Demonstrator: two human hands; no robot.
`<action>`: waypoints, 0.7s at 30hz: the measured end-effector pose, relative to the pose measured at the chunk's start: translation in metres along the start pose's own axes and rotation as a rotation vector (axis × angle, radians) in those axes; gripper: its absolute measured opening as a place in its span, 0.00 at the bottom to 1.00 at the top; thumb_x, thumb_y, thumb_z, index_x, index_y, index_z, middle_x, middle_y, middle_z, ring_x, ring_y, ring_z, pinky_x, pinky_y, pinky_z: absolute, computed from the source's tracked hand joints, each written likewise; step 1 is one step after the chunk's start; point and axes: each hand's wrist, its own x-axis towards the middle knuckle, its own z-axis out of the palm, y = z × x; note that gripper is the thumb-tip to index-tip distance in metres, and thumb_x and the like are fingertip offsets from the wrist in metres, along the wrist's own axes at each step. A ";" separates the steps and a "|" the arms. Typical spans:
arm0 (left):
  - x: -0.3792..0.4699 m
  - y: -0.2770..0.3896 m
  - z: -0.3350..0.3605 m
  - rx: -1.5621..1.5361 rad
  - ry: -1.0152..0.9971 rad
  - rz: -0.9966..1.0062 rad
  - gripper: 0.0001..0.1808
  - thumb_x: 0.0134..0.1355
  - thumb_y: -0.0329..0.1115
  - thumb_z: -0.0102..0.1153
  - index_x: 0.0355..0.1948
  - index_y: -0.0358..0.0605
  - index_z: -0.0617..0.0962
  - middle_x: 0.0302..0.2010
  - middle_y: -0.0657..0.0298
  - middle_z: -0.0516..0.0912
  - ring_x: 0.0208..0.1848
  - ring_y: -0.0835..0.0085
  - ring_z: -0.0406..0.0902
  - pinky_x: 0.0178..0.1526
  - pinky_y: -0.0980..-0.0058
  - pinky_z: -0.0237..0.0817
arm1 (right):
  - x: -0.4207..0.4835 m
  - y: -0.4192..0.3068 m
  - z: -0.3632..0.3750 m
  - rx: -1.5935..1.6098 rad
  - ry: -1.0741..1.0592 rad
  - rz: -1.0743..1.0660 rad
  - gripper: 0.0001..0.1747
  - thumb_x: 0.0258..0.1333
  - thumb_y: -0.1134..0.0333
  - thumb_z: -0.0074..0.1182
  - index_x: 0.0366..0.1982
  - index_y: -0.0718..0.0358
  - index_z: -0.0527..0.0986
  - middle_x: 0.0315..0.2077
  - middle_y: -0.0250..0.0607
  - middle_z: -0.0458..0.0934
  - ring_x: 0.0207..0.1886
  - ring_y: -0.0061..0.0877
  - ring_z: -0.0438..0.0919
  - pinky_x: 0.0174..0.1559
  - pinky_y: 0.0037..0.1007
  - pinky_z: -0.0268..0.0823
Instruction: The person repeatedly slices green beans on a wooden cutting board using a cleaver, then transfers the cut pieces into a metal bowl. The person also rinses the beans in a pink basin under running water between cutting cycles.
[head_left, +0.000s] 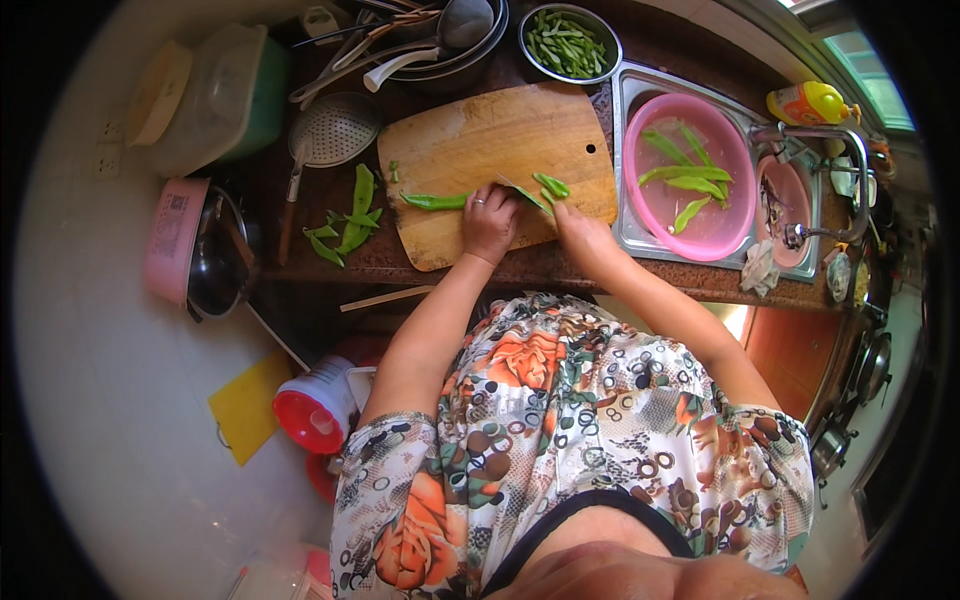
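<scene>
My left hand (489, 223) presses a flat green bean pod (435, 201) onto a wooden cutting board (495, 135); the pod sticks out to the left of the fingers. In my right hand (581, 231) is a knife (531, 198), its blade beside the left fingertips. Cut bean pieces (552, 185) lie just beyond the blade, and small bits (394, 171) rest near the board's left edge. Left of the board, several whole pods (363, 191) lie on the counter. More pods (684, 172) sit in water in a pink basin (636, 196). Sliced beans (566, 45) fill a metal bowl (616, 56).
A perforated skimmer (335, 129) and stacked pans with ladles (465, 24) stand at the back left. The basin sits in a steel sink (621, 105) with a faucet (859, 172). A yellow bottle (808, 103) is behind it. A black pot (216, 255) is at far left.
</scene>
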 end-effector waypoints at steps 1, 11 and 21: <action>-0.001 0.000 0.001 0.014 -0.033 -0.017 0.05 0.54 0.33 0.64 0.34 0.52 0.85 0.41 0.63 0.82 0.52 0.59 0.77 0.54 0.58 0.67 | 0.010 0.000 0.005 0.032 0.047 -0.019 0.09 0.59 0.75 0.50 0.42 0.66 0.69 0.32 0.52 0.81 0.34 0.49 0.85 0.33 0.46 0.76; 0.006 -0.001 0.006 -0.126 0.050 -0.024 0.04 0.56 0.31 0.68 0.32 0.48 0.83 0.38 0.61 0.82 0.45 0.58 0.79 0.47 0.61 0.73 | 0.048 0.020 0.022 0.302 0.126 0.052 0.11 0.62 0.68 0.53 0.44 0.63 0.71 0.32 0.57 0.83 0.36 0.56 0.82 0.35 0.53 0.73; -0.002 0.000 0.010 -0.019 -0.050 -0.070 0.04 0.55 0.33 0.66 0.31 0.49 0.82 0.38 0.60 0.79 0.45 0.56 0.78 0.44 0.59 0.74 | 0.034 -0.005 0.006 -0.028 -0.022 0.005 0.11 0.58 0.74 0.51 0.44 0.65 0.69 0.30 0.51 0.83 0.32 0.47 0.85 0.31 0.45 0.76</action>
